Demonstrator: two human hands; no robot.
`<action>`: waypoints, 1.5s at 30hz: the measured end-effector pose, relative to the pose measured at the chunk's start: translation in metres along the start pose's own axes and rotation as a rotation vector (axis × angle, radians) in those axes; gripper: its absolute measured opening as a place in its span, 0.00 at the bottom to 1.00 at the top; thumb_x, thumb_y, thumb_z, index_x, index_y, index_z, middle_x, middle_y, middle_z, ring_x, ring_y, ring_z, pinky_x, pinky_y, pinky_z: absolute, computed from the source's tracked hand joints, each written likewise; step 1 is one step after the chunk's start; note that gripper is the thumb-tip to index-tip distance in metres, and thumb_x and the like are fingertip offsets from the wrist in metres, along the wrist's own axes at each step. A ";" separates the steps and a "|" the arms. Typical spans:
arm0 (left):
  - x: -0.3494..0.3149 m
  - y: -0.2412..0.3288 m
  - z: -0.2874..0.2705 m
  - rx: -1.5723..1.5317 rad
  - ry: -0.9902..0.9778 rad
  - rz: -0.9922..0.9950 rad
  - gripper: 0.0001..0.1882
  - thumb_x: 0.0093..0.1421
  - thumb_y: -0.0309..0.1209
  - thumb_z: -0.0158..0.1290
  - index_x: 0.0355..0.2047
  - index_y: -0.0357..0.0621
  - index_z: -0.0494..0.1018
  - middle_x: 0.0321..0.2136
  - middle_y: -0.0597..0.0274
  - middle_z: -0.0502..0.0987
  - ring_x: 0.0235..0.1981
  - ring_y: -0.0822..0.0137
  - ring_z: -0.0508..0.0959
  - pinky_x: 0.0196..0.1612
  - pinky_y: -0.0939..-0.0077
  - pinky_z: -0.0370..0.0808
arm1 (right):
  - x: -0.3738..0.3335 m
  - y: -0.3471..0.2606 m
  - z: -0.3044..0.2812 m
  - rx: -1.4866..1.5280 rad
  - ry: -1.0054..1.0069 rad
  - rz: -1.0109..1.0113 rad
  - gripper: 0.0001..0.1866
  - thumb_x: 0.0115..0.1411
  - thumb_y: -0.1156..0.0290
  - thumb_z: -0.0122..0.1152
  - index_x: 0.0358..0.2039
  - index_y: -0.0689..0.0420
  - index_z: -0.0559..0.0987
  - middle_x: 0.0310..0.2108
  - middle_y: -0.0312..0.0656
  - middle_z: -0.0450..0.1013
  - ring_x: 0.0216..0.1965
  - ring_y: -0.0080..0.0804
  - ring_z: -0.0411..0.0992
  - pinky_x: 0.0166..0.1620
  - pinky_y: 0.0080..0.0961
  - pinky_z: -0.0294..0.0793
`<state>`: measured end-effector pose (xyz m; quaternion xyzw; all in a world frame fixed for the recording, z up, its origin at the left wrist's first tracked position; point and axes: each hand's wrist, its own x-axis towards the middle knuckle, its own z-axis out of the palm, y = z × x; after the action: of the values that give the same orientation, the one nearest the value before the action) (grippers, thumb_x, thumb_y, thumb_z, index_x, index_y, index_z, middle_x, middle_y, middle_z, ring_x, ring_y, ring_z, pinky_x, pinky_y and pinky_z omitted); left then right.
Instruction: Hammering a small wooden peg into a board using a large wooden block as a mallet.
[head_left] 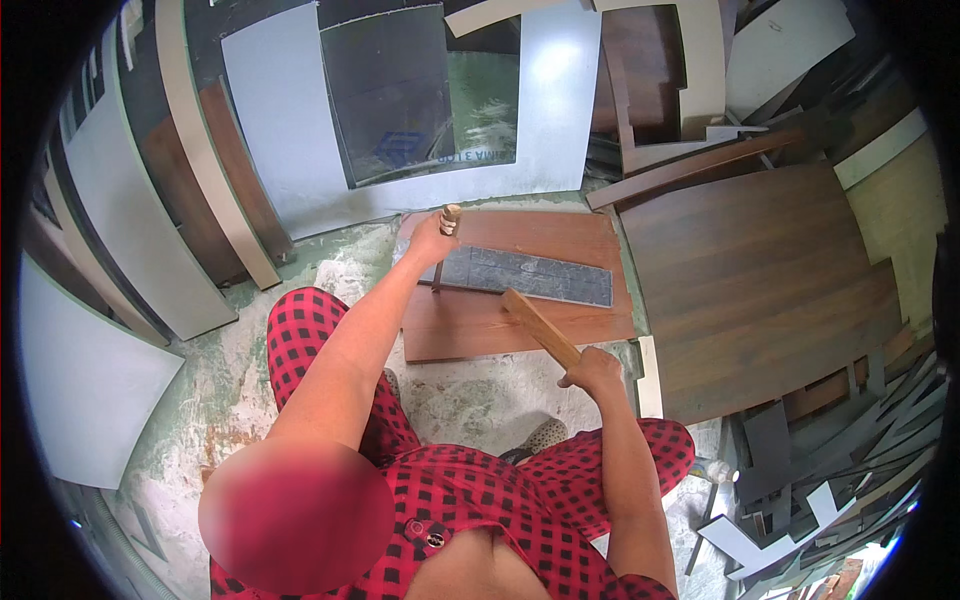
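My left hand (430, 241) is closed around the handle of a chisel (451, 214). The tool stands upright, its thin dark blade at the left end of a dark grey strip (545, 277); whether the tip touches the strip or the board is hard to tell. Beneath the strip lies a reddish-brown board (470, 332) on the floor. In my right hand (594, 373) I grip a light wooden bar (542, 330) by its near end. Its far end reaches the strip's near edge, seemingly just above it.
A large dark brown panel (750, 290) lies to the right. Ahead is a white frame-shaped panel (555, 120); curved boards (170, 200) lean on the left. Narrow offcuts (840, 460) pile up at lower right. My checkered knees (305, 325) flank the work.
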<state>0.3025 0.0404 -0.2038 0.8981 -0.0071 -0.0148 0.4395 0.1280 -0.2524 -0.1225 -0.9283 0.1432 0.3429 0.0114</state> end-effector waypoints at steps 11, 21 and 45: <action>0.000 0.053 0.007 -0.073 0.003 0.081 0.27 0.41 0.33 0.62 0.42 0.39 0.69 0.35 0.51 0.77 0.38 0.52 0.76 0.41 0.64 0.71 | -0.005 0.013 -0.007 0.266 0.110 -0.094 0.30 0.34 0.52 0.71 0.35 0.61 0.77 0.33 0.50 0.76 0.38 0.44 0.74 0.42 0.35 0.71; 0.002 0.045 0.053 -0.233 0.070 0.127 0.25 0.41 0.34 0.63 0.41 0.40 0.70 0.33 0.50 0.77 0.36 0.52 0.77 0.40 0.64 0.72 | -0.024 -0.010 -0.028 0.527 0.300 -0.169 0.33 0.38 0.48 0.68 0.36 0.63 0.75 0.30 0.55 0.74 0.36 0.52 0.73 0.38 0.40 0.70; 0.010 0.055 0.054 -0.262 -0.088 0.128 0.22 0.42 0.32 0.61 0.40 0.45 0.72 0.34 0.54 0.77 0.37 0.54 0.77 0.40 0.66 0.71 | -0.002 -0.032 -0.010 0.881 0.338 -0.345 0.29 0.36 0.57 0.68 0.36 0.64 0.75 0.24 0.54 0.73 0.30 0.48 0.74 0.35 0.38 0.71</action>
<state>0.3108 -0.0364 -0.1935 0.8293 -0.0814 -0.0270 0.5521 0.1413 -0.2220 -0.1161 -0.8880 0.1185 0.0881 0.4354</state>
